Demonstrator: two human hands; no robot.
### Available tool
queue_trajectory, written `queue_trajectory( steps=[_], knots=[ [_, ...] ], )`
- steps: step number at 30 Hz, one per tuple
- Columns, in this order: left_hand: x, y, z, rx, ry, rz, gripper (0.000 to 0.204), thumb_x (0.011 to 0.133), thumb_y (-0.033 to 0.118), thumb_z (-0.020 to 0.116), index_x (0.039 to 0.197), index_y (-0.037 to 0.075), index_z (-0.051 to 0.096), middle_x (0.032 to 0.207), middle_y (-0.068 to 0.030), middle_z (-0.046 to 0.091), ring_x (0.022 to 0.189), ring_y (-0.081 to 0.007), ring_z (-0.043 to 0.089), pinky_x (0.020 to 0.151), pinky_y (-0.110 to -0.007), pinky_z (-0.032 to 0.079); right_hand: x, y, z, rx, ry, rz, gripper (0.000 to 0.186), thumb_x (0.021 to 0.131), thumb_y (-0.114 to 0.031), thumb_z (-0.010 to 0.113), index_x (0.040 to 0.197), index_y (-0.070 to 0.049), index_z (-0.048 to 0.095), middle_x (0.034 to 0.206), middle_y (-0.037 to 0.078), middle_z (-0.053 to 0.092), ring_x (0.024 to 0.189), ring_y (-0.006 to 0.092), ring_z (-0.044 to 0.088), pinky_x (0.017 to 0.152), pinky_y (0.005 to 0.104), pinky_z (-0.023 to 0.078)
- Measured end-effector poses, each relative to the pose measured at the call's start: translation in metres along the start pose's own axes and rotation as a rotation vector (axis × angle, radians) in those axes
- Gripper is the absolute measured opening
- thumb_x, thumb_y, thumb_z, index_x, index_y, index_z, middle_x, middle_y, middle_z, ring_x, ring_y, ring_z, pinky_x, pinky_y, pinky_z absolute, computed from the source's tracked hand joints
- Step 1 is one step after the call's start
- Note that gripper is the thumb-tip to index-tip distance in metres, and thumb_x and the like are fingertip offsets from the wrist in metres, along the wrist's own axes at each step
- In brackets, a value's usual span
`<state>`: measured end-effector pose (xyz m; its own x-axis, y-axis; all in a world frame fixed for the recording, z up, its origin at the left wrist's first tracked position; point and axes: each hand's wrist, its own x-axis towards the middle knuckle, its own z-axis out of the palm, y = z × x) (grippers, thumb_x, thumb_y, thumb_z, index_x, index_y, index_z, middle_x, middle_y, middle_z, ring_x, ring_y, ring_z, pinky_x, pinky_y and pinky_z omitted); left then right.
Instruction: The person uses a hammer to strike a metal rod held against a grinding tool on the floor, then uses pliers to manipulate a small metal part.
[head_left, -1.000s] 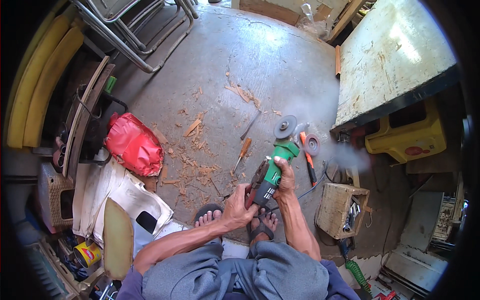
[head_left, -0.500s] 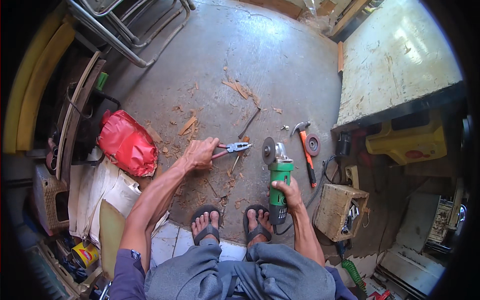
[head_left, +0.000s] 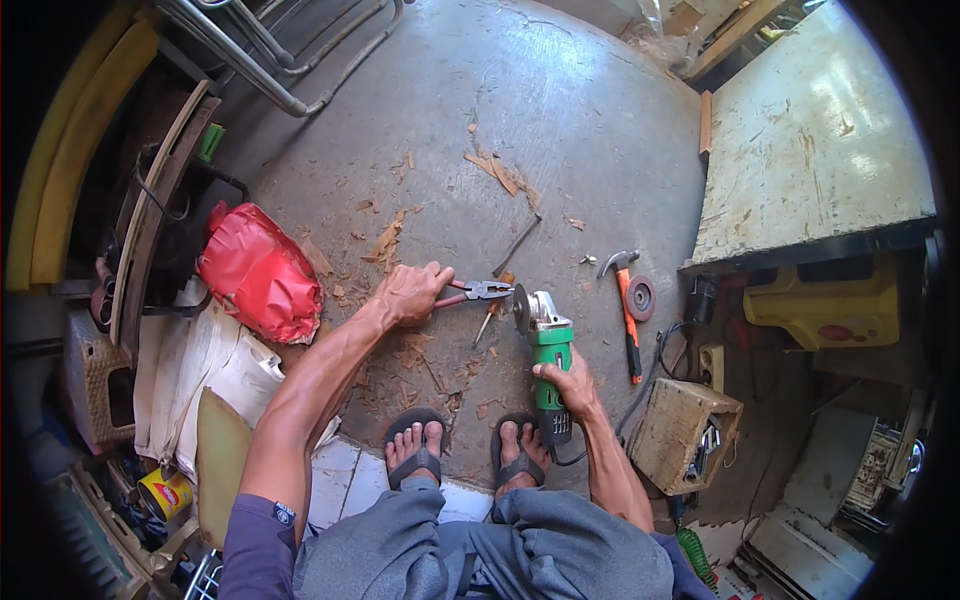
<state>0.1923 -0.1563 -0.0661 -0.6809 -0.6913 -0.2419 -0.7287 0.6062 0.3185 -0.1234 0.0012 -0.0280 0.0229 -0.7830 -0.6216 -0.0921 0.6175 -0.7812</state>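
My left hand (head_left: 412,293) is closed around the red handles of a pair of pliers (head_left: 484,290), held above the floor with the jaws pointing right. A small piece at the jaw tips is too small to make out clearly. My right hand (head_left: 570,385) grips the green body of an angle grinder (head_left: 552,352), its head up. The grinder's thin disc (head_left: 522,309) stands edge-on right beside the jaw tips; whether they touch I cannot tell. Beneath the pliers, a screwdriver (head_left: 488,318) with an orange handle lies on the floor.
Right of the grinder lie an orange-handled claw hammer (head_left: 630,325), a spare abrasive disc (head_left: 641,297) and small metal bits (head_left: 588,259). A wooden box (head_left: 672,430) of metal parts sits near the grinder's cord. Wood scraps (head_left: 385,240) and a red bundle (head_left: 262,275) are left.
The grinder has turned so its disc shows more edge-on, and the gap between disc and pliers has closed to almost nothing. The whole view has shifted slightly.
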Motion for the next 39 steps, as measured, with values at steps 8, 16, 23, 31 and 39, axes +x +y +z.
queue_trajectory(
  steps=[8,16,23,31,39],
  knots=[
    [0.001,-0.002,0.002,0.011,0.022,0.002,0.028,0.092,0.024,0.065,0.113,0.008,0.054,0.1,-0.0152,0.061,0.085,-0.0361,0.069,0.068,-0.048,0.057,0.008,0.017,0.002,-0.005,0.009,0.01,0.055,0.078,-0.027,0.077,0.124,-0.002,0.059,0.097,0.004,0.064,0.085,0.0159,0.059,0.078,0.0335,0.051],
    [-0.001,-0.003,0.004,0.008,0.016,0.026,0.029,0.095,0.026,0.063,0.116,0.008,0.052,0.1,-0.0176,0.062,0.081,-0.0381,0.07,0.065,-0.048,0.058,0.005,0.014,0.004,-0.028,0.003,0.018,0.058,0.078,-0.028,0.076,0.126,-0.002,0.059,0.098,0.006,0.066,0.087,0.0169,0.061,0.079,0.0344,0.052],
    [0.0,-0.005,0.005,0.016,0.019,0.028,0.03,0.094,0.025,0.064,0.116,0.008,0.052,0.1,-0.0176,0.061,0.079,-0.0384,0.069,0.065,-0.048,0.058,0.008,0.014,0.004,0.04,-0.024,0.05,0.058,0.078,-0.03,0.076,0.125,-0.001,0.058,0.098,0.007,0.065,0.086,0.0177,0.063,0.077,0.0345,0.053],
    [0.0,-0.005,0.005,0.002,0.027,0.033,0.029,0.095,0.026,0.063,0.115,0.007,0.052,0.099,-0.0181,0.061,0.079,-0.0388,0.069,0.065,-0.049,0.058,0.008,0.01,0.004,0.097,-0.036,0.04,0.054,0.079,-0.026,0.075,0.123,-0.001,0.057,0.095,0.008,0.065,0.078,0.0189,0.067,0.069,0.0347,0.056],
    [-0.004,-0.001,-0.005,-0.054,0.026,-0.002,0.028,0.093,0.023,0.064,0.115,0.008,0.054,0.102,-0.0182,0.062,0.081,-0.0396,0.069,0.066,-0.049,0.057,-0.008,0.006,0.001,0.32,-0.051,0.083,0.049,0.081,-0.028,0.074,0.117,-0.001,0.054,0.092,0.012,0.067,0.072,0.0213,0.071,0.062,0.035,0.059]
  ],
)
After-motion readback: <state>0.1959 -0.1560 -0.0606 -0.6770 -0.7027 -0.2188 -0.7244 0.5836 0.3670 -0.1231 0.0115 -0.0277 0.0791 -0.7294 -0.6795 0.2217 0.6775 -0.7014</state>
